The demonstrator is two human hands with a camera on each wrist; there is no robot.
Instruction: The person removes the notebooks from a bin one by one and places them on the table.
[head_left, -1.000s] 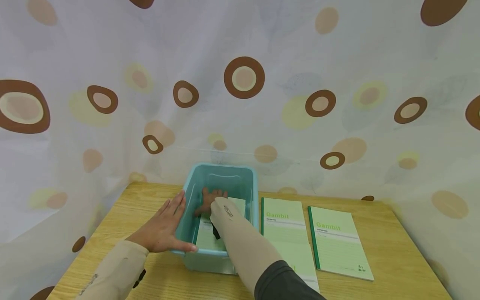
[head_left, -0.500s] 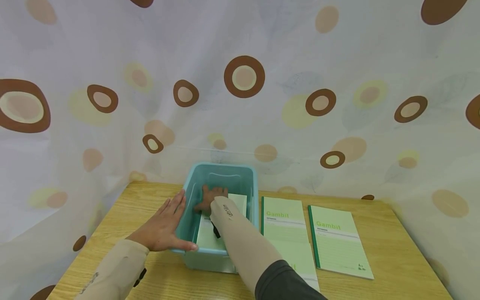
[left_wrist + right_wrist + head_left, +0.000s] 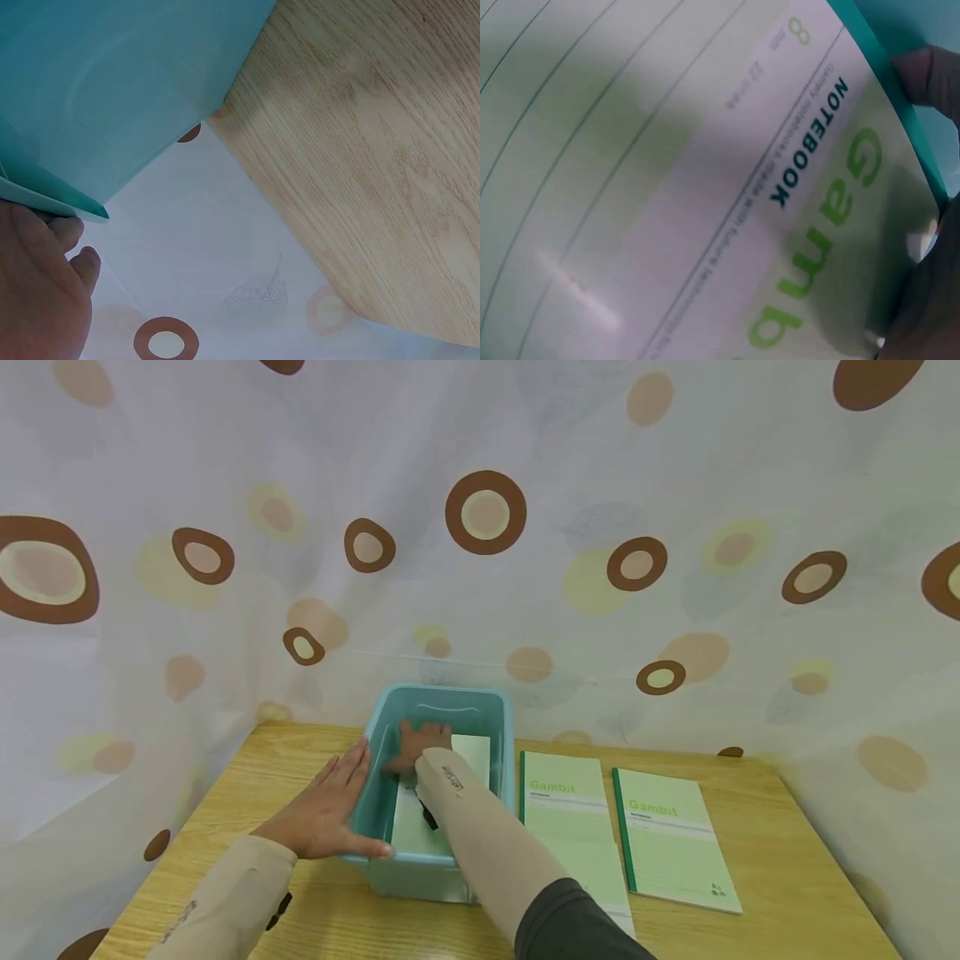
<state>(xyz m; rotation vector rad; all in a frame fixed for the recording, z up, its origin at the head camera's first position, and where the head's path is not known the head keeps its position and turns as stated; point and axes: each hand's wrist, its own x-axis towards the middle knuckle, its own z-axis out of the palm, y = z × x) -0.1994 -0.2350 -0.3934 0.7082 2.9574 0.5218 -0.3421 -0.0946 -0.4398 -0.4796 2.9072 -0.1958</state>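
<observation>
A light blue plastic bin [image 3: 420,870] stands on the wooden table. Inside lies a pale green notebook [image 3: 420,828] with a dark green spine, its cover print large in the right wrist view. My right hand [image 3: 422,746] reaches into the bin over the notebook's far left part, fingers spread forward. In the right wrist view the thumb [image 3: 919,79] is right at the spine, and the other fingers are dim at the cover's edge. My left hand [image 3: 330,806] rests on the bin's near left corner, fingers spread along the left rim and thumb along the front rim.
Right of the bin lie two overlapping Gambit notebooks [image 3: 566,793], the nearer one partly hidden by the right arm. Another notebook [image 3: 675,839] lies farther right. A patterned curtain [image 3: 480,602] hangs behind the wooden table [image 3: 795,877].
My right hand has moved slightly toward the bin's far end, and the notebook under it has shifted the same way. The left hand keeps its place on the rim.
</observation>
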